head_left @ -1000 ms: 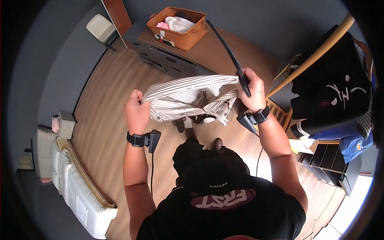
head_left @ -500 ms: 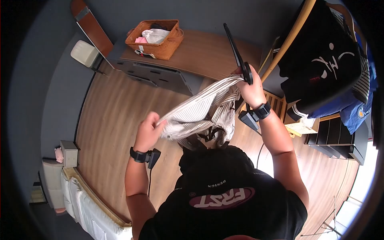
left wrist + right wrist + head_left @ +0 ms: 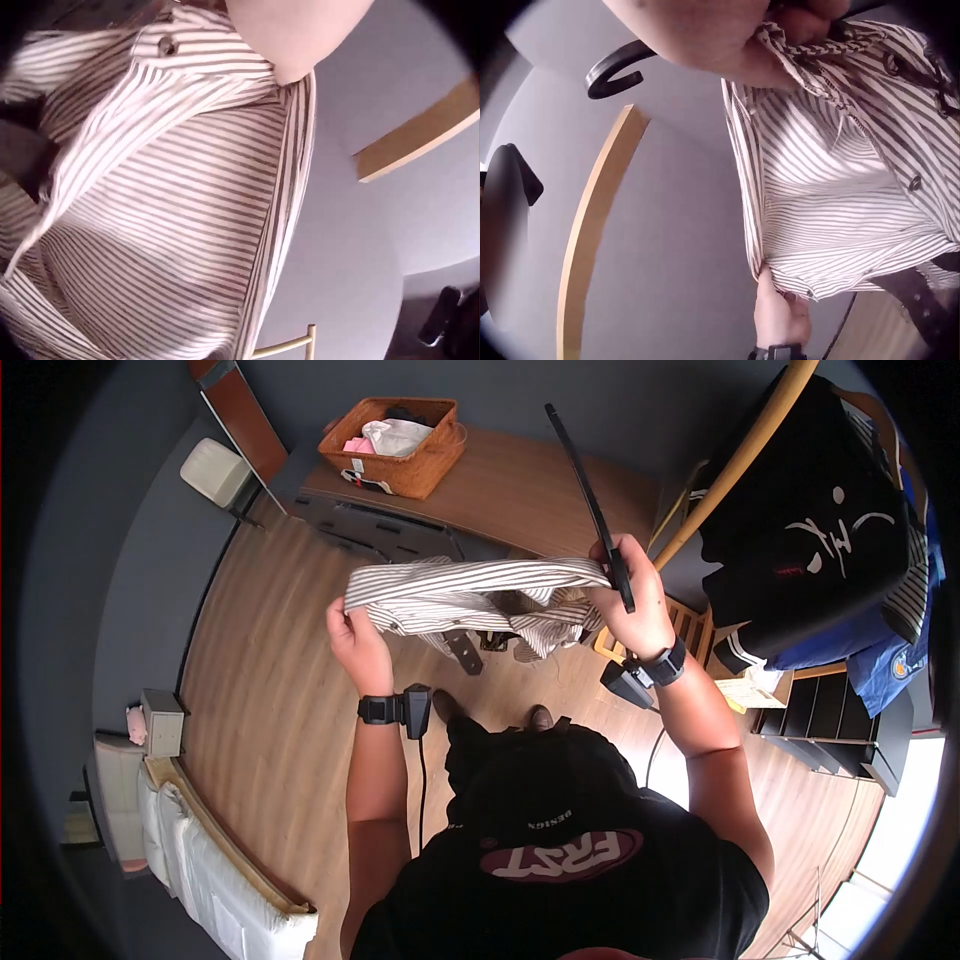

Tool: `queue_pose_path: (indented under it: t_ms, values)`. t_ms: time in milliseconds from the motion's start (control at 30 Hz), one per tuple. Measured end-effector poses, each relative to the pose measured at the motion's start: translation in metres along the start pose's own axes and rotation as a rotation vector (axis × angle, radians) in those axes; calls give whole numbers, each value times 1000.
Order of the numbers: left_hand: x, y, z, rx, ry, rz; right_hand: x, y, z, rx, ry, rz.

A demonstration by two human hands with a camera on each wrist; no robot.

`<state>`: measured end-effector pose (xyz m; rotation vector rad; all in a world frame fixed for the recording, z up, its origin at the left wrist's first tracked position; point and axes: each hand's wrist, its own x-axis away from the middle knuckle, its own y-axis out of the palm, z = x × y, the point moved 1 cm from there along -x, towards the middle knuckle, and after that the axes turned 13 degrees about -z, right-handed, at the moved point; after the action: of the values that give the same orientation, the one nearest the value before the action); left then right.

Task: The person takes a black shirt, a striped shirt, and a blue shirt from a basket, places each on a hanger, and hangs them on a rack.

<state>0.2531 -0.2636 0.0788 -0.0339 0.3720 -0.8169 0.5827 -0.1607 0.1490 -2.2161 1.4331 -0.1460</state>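
Note:
A white garment with dark stripes (image 3: 450, 582) is stretched between my two hands in the head view. My left hand (image 3: 362, 650) pinches one end of its band, close to a button (image 3: 167, 46). At the other end my right hand (image 3: 635, 605) grips the band together with a black clothes hanger (image 3: 578, 475), whose hook (image 3: 615, 71) curls out beside that hand. The garment's mouth gapes, showing its striped inside (image 3: 840, 202). A braided cord (image 3: 832, 46) runs along the edge near my right fingers, and a dark strap (image 3: 463, 652) hangs below.
A wooden rack (image 3: 740, 455) at the right carries a black garment (image 3: 800, 530) and a blue one (image 3: 880, 675). A wicker basket (image 3: 425, 465) of clothes stands on the brown cabinet (image 3: 520, 490) ahead. A bed (image 3: 215, 880) is at the lower left.
My left hand dipped towards my body, then moved up and forward again, so the garment's band now stretches nearly level. My right hand keeps its grip on the garment and hanger.

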Motion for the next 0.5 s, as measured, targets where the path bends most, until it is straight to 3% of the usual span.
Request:
queue_pose_path:
  t_ms: [67, 167, 333, 433, 500]
  values:
    - [-3, 12, 32, 10, -30, 98, 1, 1, -2, -7, -1, -22]
    - [-12, 25, 37, 200, -17, 128, 0, 4, -3, -20, -29, -12]
    - [-24, 18, 32, -227, 105, 51, 1, 3, -2, -20, -6, -2]
    - [-32, 4, 46, -573, 368, -23, 1, 1, 3, 26, 29, -39]
    - [-36, -3, 53, -680, 380, -91, 1, 3, 5, 69, 30, -85]
